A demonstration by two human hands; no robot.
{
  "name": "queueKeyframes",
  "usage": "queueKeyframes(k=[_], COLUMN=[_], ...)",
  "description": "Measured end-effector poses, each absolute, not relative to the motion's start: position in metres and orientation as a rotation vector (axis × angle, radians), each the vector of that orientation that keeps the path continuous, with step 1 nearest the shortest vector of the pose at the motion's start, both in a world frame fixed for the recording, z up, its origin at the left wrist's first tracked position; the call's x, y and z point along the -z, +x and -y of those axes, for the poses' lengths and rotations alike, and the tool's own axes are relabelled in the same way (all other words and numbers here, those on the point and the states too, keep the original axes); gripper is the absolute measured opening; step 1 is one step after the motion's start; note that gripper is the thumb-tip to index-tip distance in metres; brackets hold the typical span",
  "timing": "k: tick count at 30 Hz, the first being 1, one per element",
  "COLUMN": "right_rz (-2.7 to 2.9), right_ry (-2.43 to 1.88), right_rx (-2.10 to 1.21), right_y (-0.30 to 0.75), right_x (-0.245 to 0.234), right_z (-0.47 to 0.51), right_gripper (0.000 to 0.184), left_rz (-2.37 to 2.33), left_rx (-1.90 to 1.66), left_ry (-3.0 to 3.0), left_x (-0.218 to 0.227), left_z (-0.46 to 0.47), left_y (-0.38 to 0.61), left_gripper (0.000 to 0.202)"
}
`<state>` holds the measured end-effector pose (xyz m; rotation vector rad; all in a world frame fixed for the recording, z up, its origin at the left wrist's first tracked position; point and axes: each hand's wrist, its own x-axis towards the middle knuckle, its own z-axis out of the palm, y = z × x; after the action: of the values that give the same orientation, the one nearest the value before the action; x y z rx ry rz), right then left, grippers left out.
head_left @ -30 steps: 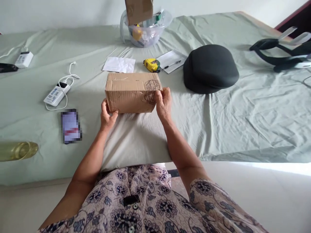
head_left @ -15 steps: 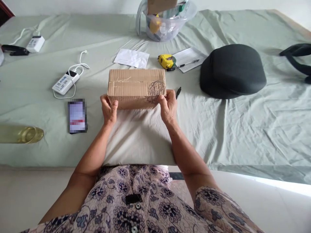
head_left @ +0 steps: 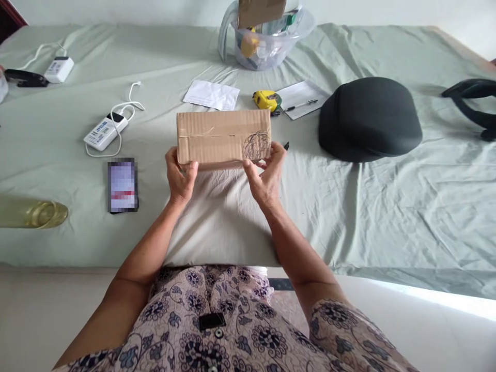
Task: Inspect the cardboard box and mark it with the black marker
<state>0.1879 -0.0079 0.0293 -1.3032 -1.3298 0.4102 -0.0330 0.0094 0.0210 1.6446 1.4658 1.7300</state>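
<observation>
A brown cardboard box [head_left: 222, 137] with a black scribble on its right part is held over a white cloth [head_left: 220, 217] on the green sheet. My left hand [head_left: 179, 176] grips its lower left corner, thumb on the front. My right hand [head_left: 265, 175] holds its lower right corner, fingers curled under the scribble. The box is tilted up so its taped face looks at me. A black pen tip [head_left: 286, 146] shows just behind my right hand.
Around the box lie a phone [head_left: 122, 185], a white power bank with cable [head_left: 106, 131], a white paper [head_left: 211, 95], a yellow tape measure [head_left: 265, 99], a notepad with pen [head_left: 301, 98], a black cushion [head_left: 368, 118], a clear bowl [head_left: 263, 41] and a yellow bottle [head_left: 33, 213].
The box has tipped up from lying flat, so its taped top face now looks at me. Both hands have shifted to its lower corners.
</observation>
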Motion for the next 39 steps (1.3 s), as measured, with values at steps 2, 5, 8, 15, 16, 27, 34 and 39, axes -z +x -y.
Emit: queueKeyframes(k=[2, 5, 8, 15, 16, 27, 34, 39], right_rz=[1.317, 1.297, 1.292, 1.293, 1.307, 1.34, 1.268, 1.308], right_ry=[-1.308, -1.331, -1.323, -1.246, -1.213, -1.081, -1.153, -1.263], right_rx=[-0.372, -0.341, -0.342, -0.458, -0.473, -0.57, -0.413, -0.286], right_y=[0.188, 0.187, 0.187, 0.191, 0.191, 0.215, 0.223, 0.21], right_x=[-0.027, -0.025, -0.025, -0.033, -0.035, -0.046, -0.053, -0.045], right_z=[0.008, 0.006, 0.004, 0.001, 0.001, -0.006, -0.008, -0.003], right_gripper=[0.088, 0.105, 0.111, 0.066, 0.06, 0.068, 0.053, 0.056], left_rz=[-1.39, -1.335, -1.35, -1.276, -1.244, -1.04, -1.089, -1.161], left_rx=[-1.717, -1.698, -1.666, -1.761, -1.785, -1.785, -1.661, -1.615], left_ry=[1.695, 1.727, 1.727, 1.58, 1.557, 1.612, 1.749, 1.846], left_x=[-0.018, -0.014, -0.014, -0.013, -0.013, -0.009, 0.001, -0.007], left_z=[-0.006, -0.001, 0.001, -0.015, -0.019, -0.028, -0.026, -0.024], left_y=[-0.026, -0.018, -0.015, -0.033, -0.037, -0.059, -0.054, -0.051], left_gripper=[0.082, 0.084, 0.086, 0.079, 0.077, 0.065, 0.075, 0.089])
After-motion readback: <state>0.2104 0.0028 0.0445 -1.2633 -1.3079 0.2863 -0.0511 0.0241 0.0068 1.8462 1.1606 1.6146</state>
